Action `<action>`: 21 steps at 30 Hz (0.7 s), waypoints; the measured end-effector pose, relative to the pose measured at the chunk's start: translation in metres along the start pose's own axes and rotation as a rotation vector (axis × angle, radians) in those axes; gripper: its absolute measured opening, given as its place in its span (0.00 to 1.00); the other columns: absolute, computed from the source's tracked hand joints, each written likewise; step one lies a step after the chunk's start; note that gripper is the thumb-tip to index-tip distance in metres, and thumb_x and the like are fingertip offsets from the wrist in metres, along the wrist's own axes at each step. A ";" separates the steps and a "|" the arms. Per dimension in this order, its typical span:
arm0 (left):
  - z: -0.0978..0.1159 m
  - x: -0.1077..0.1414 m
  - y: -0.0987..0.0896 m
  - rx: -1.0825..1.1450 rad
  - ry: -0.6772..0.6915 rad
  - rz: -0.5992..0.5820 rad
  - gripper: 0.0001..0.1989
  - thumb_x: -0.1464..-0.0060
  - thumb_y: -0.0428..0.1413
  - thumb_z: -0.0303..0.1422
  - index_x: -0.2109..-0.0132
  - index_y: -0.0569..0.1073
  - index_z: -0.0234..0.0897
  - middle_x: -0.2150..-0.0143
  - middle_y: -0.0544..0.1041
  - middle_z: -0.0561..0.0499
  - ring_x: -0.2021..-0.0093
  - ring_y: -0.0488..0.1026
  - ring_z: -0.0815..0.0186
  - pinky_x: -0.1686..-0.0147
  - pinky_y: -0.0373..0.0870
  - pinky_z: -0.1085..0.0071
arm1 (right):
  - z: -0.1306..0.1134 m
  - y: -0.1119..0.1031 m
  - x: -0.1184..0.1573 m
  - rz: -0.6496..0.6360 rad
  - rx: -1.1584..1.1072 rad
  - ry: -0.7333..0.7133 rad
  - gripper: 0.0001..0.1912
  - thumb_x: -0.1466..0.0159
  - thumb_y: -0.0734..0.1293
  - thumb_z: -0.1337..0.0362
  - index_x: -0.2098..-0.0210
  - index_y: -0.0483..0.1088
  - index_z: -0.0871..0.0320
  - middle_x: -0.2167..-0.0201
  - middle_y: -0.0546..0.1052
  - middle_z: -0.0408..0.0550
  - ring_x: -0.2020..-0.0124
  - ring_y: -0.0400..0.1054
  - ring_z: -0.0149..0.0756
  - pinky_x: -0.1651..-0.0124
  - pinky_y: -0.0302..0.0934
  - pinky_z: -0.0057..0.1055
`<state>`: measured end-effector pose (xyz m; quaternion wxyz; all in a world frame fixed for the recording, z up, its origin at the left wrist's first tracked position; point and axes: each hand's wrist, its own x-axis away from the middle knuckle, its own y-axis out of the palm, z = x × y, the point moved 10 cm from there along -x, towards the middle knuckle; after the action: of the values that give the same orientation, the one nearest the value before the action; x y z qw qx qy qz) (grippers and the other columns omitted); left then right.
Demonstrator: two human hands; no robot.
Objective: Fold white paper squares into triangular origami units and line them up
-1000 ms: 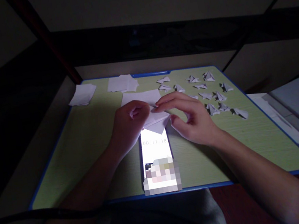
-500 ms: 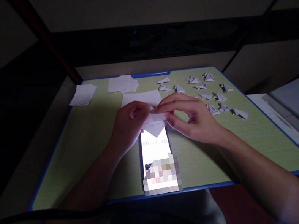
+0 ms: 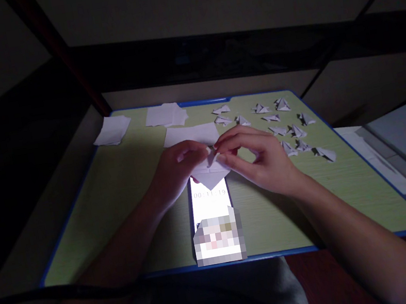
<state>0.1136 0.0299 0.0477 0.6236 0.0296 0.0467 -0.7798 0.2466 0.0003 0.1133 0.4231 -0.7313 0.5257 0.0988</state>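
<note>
Between my hands is a partly folded sheet of white paper (image 3: 209,178), its lower end a point that hangs over the top of a lit phone (image 3: 211,203). My left hand (image 3: 178,169) is closed on the paper's left side, thumb and fingers pinching near the upper middle. On the right side, my right hand (image 3: 255,158) pinches a raised flap with thumb and fingertips. The phone lies on the table and its bright screen shows a running timer. Behind my hands lies a flat white sheet (image 3: 192,134).
Several small folded paper pieces (image 3: 297,131) are spread over the right of the green table (image 3: 110,205). Two stacks of paper, a left stack (image 3: 110,130) and a middle stack (image 3: 165,115), lie along the back. A dark cable (image 3: 55,292) crosses the front left.
The fingertips have shifted a little on the paper, and a flap now stands up between them. The paper's point sits slightly lower. The timer has moved on from 11:18 to 11:19.
</note>
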 end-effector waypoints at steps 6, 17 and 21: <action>0.001 0.002 0.009 0.041 -0.034 -0.057 0.07 0.52 0.59 0.33 0.65 0.74 0.36 0.74 0.75 0.55 0.77 0.71 0.71 0.82 0.64 0.78 | 0.002 0.000 0.000 -0.014 0.008 0.009 0.04 0.34 0.68 0.64 0.65 0.75 0.55 0.63 0.78 0.47 0.59 0.72 0.37 0.55 0.65 0.36; 0.001 0.000 0.006 -0.017 -0.005 -0.029 0.10 0.53 0.59 0.33 0.62 0.74 0.35 0.70 0.77 0.53 0.75 0.72 0.71 0.81 0.68 0.77 | 0.000 0.007 0.000 -0.060 -0.054 -0.046 0.03 0.35 0.69 0.65 0.62 0.75 0.55 0.59 0.75 0.49 0.55 0.71 0.36 0.55 0.65 0.35; 0.005 0.001 0.008 -0.072 0.041 -0.026 0.10 0.52 0.59 0.32 0.60 0.74 0.34 0.72 0.77 0.53 0.73 0.74 0.70 0.77 0.69 0.77 | 0.008 0.006 0.000 -0.047 -0.080 0.027 0.04 0.35 0.70 0.63 0.65 0.75 0.56 0.61 0.75 0.49 0.57 0.71 0.36 0.55 0.65 0.35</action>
<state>0.1210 0.0264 0.0528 0.6128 0.0224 0.0880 -0.7850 0.2442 0.0059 0.1055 0.3887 -0.7609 0.5099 0.0998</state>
